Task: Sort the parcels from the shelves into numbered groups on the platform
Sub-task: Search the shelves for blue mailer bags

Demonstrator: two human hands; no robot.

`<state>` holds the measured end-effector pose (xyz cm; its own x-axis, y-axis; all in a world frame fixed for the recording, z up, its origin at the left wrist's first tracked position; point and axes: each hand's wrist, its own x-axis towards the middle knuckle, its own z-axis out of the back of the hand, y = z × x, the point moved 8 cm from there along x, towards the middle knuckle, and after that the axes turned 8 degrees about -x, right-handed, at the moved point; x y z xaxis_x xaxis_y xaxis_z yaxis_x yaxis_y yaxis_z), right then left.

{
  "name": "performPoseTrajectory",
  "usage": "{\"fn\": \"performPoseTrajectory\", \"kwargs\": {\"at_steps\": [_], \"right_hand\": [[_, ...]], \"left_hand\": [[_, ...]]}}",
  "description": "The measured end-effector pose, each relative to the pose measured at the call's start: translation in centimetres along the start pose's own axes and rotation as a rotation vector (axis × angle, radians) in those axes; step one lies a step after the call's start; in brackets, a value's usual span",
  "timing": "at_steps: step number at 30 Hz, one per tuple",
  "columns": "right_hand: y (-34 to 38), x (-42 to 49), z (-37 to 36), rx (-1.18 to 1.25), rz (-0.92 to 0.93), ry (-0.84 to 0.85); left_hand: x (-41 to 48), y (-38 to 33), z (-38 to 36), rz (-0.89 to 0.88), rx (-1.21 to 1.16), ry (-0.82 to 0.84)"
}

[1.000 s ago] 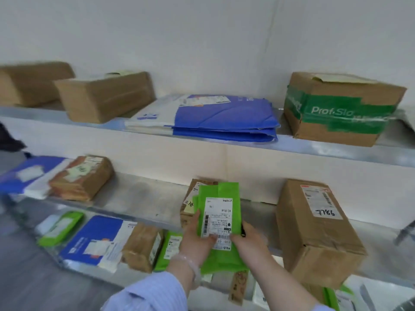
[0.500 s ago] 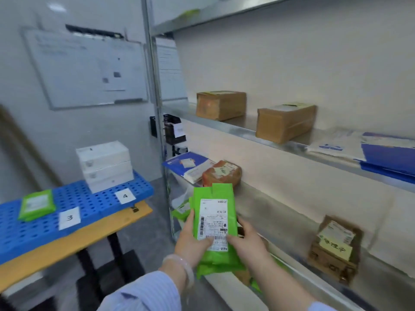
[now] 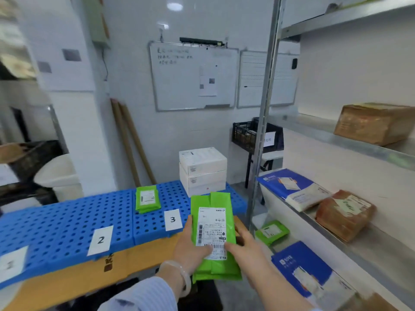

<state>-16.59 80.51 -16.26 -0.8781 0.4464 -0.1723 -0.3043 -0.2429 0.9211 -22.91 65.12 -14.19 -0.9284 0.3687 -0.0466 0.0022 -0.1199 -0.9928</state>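
I hold a green parcel [image 3: 213, 234] with a white label upright in front of me. My left hand [image 3: 190, 248] grips its left edge with the thumb on the label. My right hand [image 3: 244, 248] grips its right side. The blue perforated platform [image 3: 67, 221] lies ahead on the left, with paper cards marked 1 [image 3: 10, 263], 2 [image 3: 100, 240] and 3 [image 3: 172, 219]. Another green parcel [image 3: 147, 198] lies behind card 3. Stacked white boxes [image 3: 202, 170] stand at the platform's far right end.
Metal shelves [image 3: 350, 135] on the right carry a brown box [image 3: 375, 122], a blue and white mailer [image 3: 292, 189], a taped brown parcel [image 3: 343, 214], a green parcel [image 3: 271, 231] and a blue mailer [image 3: 303, 270]. The shelf post [image 3: 265, 113] stands close to the platform's end. A black crate [image 3: 249, 135] sits behind.
My view has swung left from the shelves to the numbered platform. Both hands have kept hold of the green parcel and carried it along toward the platform.
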Motion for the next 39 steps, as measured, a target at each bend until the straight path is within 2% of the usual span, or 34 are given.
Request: {"fn": "performPoseTrajectory", "kwargs": {"at_steps": [9,16,23,32,36,39], "right_hand": [[2.5,12.3,-9.7,-0.007,-0.065,0.15],[3.8,25.3,-14.5,0.021,-0.109,0.245],[5.1,37.1,-18.3,-0.085,-0.118,0.303],[3.9,46.7,-24.0,-0.249,-0.107,0.26],[3.1,48.8,-25.8,-0.283,-0.125,0.229],[3.2,49.4,-26.7,-0.357,-0.097,0.252]], "left_hand": [[10.4,5.0,9.0,0.19,-0.068,-0.145],[22.0,7.3,12.4,0.243,-0.134,-0.235],[32.2,10.3,15.4,0.341,-0.129,-0.346],[43.1,15.9,18.1,0.427,0.02,-0.298],[45.3,18.0,18.4,0.498,0.094,-0.271],[46.3,18.8,18.3,0.513,0.206,-0.191]]}}
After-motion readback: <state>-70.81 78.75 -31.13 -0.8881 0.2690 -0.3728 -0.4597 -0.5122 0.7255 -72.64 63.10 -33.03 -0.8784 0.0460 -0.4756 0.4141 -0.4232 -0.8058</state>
